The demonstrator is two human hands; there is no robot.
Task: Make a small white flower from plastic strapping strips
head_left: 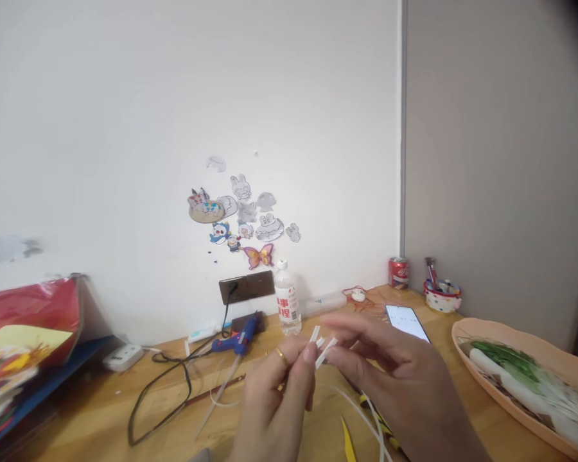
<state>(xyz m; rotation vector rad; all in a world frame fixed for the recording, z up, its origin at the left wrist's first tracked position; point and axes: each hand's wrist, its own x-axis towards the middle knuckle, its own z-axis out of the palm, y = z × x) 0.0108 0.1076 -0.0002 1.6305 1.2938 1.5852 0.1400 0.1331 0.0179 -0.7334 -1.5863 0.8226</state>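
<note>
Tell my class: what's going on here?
A person's left hand pinches small white strips over a wooden table. The right hand is up against them too, though whether it grips them is hard to tell. Farther back, a blue glue gun lies on the table, and a clear bottle stands near it.

I see white strips [325, 355] at clock centre; glue gun [241, 342] blue, 9 o'clock; butterfly [259, 256] orange, purple-edged, 11; can [398, 274] mostly red, between 1 and 2; tray [534, 344] plain peach, 3.
</note>
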